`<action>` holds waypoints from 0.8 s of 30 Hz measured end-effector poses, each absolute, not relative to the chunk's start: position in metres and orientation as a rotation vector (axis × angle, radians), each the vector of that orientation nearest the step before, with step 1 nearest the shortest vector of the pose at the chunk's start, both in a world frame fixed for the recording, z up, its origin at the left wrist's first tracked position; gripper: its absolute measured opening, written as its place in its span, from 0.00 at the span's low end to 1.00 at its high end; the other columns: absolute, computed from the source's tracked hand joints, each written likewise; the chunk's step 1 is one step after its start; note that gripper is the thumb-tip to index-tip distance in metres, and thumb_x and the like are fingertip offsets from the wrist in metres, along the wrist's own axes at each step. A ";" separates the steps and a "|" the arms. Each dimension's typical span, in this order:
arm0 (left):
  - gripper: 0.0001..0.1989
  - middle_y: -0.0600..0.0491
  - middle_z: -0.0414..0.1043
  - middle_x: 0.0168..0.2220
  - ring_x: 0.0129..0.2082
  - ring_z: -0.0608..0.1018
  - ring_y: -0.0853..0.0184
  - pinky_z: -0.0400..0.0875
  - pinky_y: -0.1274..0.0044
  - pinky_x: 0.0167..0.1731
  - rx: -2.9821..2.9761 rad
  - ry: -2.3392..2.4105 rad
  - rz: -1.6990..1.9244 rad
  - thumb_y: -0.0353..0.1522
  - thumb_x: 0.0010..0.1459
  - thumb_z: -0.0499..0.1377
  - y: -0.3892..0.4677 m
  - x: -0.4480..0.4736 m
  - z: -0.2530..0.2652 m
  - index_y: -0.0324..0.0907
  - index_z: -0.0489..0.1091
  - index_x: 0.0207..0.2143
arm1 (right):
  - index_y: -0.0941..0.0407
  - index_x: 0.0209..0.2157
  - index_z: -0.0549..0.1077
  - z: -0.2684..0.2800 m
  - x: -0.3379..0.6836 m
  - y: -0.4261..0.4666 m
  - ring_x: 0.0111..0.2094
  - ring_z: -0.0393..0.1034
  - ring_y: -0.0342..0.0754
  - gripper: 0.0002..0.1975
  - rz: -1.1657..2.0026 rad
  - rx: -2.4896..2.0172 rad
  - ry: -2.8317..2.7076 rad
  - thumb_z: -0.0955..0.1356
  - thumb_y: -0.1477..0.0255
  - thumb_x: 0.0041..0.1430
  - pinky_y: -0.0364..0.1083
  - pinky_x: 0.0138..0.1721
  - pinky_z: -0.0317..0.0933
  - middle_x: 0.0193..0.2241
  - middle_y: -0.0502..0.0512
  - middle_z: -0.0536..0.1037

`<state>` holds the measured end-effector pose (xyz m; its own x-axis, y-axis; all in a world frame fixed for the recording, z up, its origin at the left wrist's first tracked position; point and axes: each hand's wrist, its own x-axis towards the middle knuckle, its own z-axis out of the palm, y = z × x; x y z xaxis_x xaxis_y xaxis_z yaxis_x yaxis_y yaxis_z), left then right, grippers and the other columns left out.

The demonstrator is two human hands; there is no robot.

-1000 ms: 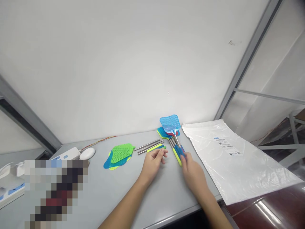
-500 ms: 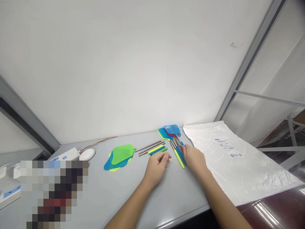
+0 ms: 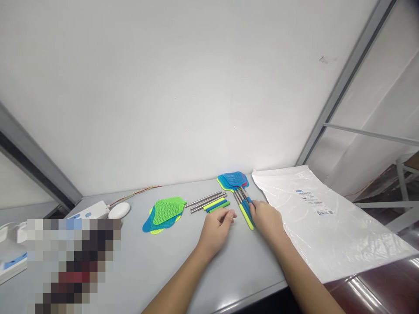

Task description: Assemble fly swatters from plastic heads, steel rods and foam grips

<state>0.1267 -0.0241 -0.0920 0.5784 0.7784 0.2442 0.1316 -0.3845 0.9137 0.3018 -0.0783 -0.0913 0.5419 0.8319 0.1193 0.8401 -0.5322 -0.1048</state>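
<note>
My right hand (image 3: 266, 218) is closed round the blue handle of a fly swatter (image 3: 235, 178), whose blue mesh head lies on top of several other swatter heads. Red and yellow-green edges show from under it. Beside this hand lie blue and yellow-green swatter handles (image 3: 246, 217) on metal rods. To the left, my left hand (image 3: 216, 229) rests with curled fingers, and nothing shows in them. Just beyond its knuckles are loose grips (image 3: 215, 203) in yellow, blue and green, partly hidden by the hand. Loose metal rods (image 3: 206, 201) lie behind the grips.
Loose green, blue and yellow swatter heads (image 3: 168, 211) are stacked at the left on the grey table (image 3: 157, 270). Farther left are a white oval object (image 3: 119, 210) and a power strip (image 3: 93, 213). A white plastic mailer (image 3: 314, 231) covers the right side. A white wall stands behind.
The top blue swatter head has shifted slightly left and down across the pile, and red now peeks out on its right side. My left hand has hardly moved.
</note>
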 end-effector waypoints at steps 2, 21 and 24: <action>0.18 0.52 0.73 0.30 0.28 0.74 0.68 0.66 0.78 0.29 1.860 0.737 0.853 0.42 0.62 0.50 -0.025 0.126 -0.092 0.40 0.74 0.32 | 0.53 0.42 0.72 -0.094 0.301 -0.079 0.34 0.72 0.48 0.20 -0.115 -2.615 -1.444 0.53 0.64 0.67 0.43 0.30 0.56 0.36 0.57 0.76; 0.18 0.52 0.72 0.28 0.30 0.72 0.67 0.62 0.77 0.29 2.202 0.772 0.849 0.39 0.63 0.48 -0.014 0.109 -0.065 0.42 0.74 0.31 | 0.56 0.54 0.65 -0.100 0.293 -0.083 0.38 0.70 0.48 0.20 -0.350 -2.521 -1.491 0.56 0.63 0.67 0.44 0.29 0.56 0.40 0.58 0.71; 0.16 0.52 0.73 0.30 0.30 0.72 0.66 0.60 0.76 0.30 2.487 0.840 0.774 0.37 0.63 0.49 0.005 0.088 -0.054 0.43 0.74 0.30 | 0.55 0.53 0.65 -0.095 0.286 -0.082 0.36 0.70 0.48 0.19 -0.376 -2.390 -1.598 0.56 0.64 0.67 0.44 0.28 0.56 0.37 0.57 0.72</action>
